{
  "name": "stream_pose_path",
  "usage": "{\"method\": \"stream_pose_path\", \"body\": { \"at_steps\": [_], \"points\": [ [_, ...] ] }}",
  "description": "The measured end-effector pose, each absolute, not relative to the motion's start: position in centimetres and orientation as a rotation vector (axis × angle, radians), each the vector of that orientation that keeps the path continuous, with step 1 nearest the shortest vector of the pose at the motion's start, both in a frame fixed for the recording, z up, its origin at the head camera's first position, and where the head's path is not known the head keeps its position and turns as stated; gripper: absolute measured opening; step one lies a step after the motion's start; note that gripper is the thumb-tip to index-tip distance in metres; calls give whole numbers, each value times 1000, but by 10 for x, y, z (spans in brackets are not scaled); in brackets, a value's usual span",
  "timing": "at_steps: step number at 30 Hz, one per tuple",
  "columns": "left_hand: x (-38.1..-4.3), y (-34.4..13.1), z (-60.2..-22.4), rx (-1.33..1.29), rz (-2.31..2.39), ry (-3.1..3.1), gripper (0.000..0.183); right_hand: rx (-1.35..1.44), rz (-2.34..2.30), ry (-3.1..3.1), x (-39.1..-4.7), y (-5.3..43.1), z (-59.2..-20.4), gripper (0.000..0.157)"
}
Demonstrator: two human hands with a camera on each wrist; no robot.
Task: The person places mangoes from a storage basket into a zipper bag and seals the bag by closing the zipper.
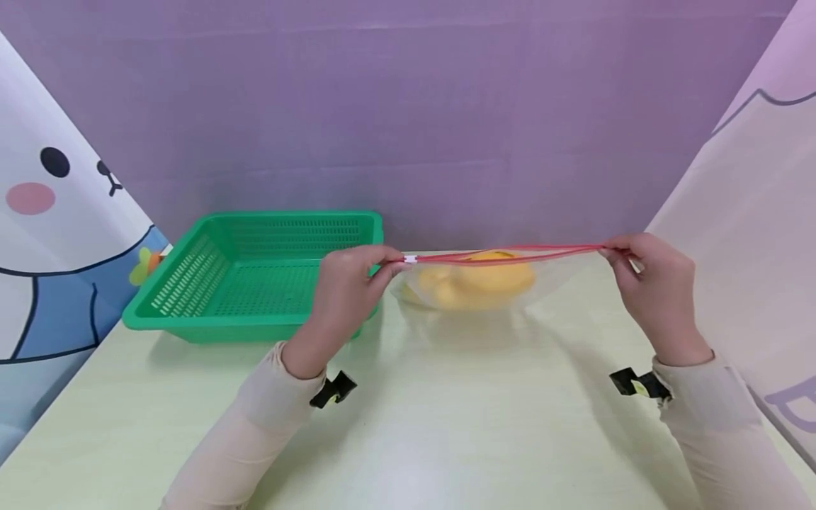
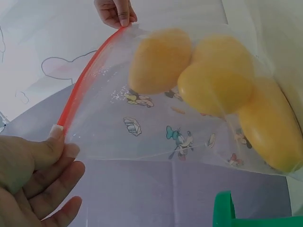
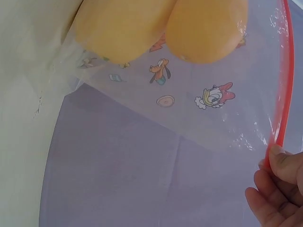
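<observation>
A clear zip bag (image 2: 109,137) with cartoon prints stands between both hands, its red zip strip (image 1: 561,249) stretched taut across the top. My left hand (image 1: 347,290) pinches the strip's left end between thumb and index finger, right at the small white slider (image 1: 410,259). At the opposite end, my right hand (image 1: 656,290) pinches the strip's corner with thumb and fingertips. Several smooth yellow fruits (image 2: 215,90), mango-like in shape, lie inside toward the bottom of the bag. Part of the strip is parted into two red lines in the head view.
A green plastic basket (image 1: 255,322) with slotted walls stands on the left of the pale table (image 1: 433,425), partly behind my left hand. A purple cloth (image 1: 408,106) hangs behind the table. Printed cartoon sheets (image 1: 64,248) flank both sides.
</observation>
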State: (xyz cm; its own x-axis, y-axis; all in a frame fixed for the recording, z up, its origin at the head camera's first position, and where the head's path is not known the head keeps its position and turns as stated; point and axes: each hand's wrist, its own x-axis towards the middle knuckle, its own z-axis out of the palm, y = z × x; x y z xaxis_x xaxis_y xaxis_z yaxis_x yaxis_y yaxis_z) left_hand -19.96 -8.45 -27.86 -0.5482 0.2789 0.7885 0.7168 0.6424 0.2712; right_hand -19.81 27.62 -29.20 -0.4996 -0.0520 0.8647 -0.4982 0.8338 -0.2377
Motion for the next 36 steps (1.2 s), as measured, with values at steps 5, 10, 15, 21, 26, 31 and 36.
{"method": "stream_pose_path", "body": {
  "at_steps": [5, 10, 15, 21, 26, 31, 36],
  "points": [
    [-199, -83, -280, -803, -819, -2085, 10, 408, 558, -2108, -197, 283, -294, 10],
    [-199, -80, -281, -852, -918, -2026, 9, 381, 601, -2211, -192, 290, -298, 10],
    [-199, -77, -280, -883, -960, -1989, 7, 361, 626, -2277, -189, 295, -302, 8],
    [-199, -74, -278, -892, -943, -1972, 7, 433, 626, -2291, -190, 300, -306, 10],
    [-198, -72, -278, -890, -894, -1962, 7, 516, 612, -2311, -189, 303, -308, 22],
    [-197, -70, -278, -889, -840, -1957, 7, 607, 570, -2325, -189, 304, -311, 26],
    [-196, -69, -277, -887, -821, -1960, 7, 676, 548, -2324, -189, 306, -313, 17]
  ]
}}
